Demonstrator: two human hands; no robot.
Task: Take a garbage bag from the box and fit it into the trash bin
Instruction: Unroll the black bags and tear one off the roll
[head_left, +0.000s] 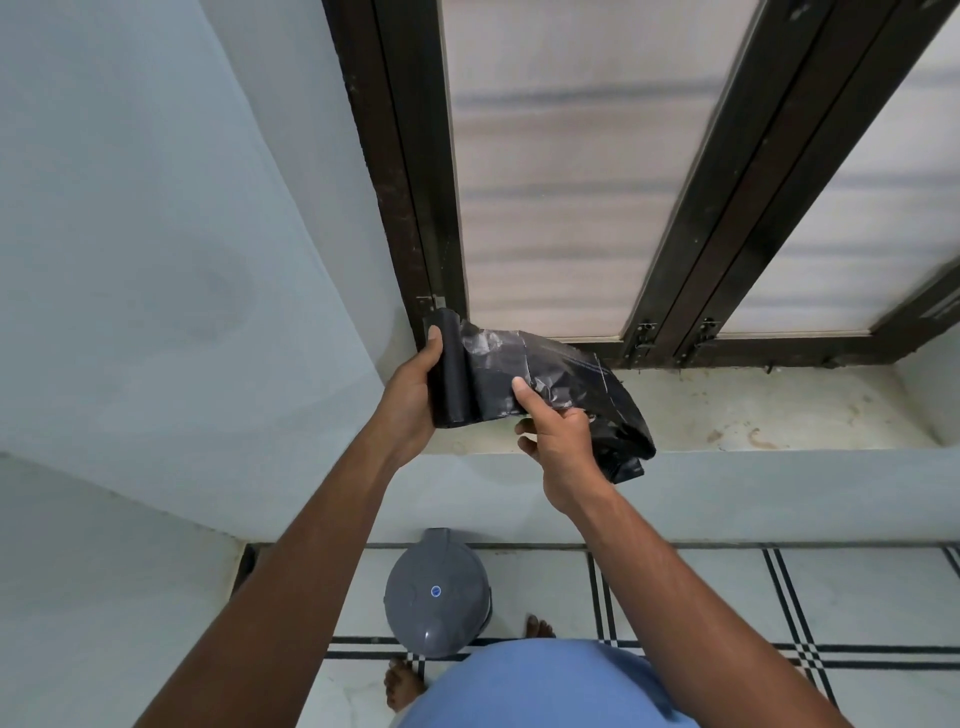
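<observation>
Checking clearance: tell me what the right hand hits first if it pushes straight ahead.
Probably the unrolled bag the right hand already grips; behind it, the window ledge and frame, though depth is unclear.

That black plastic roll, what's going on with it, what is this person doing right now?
A person is pulling a garbage bag off a black roll. The left hand grips the roll, and the right hand draws the loose bag out to the side, above a window sill. The bag is not yet separated. The grey trash bin stands on the floor below with its lid closed, so nothing is fitted yet.
</observation>
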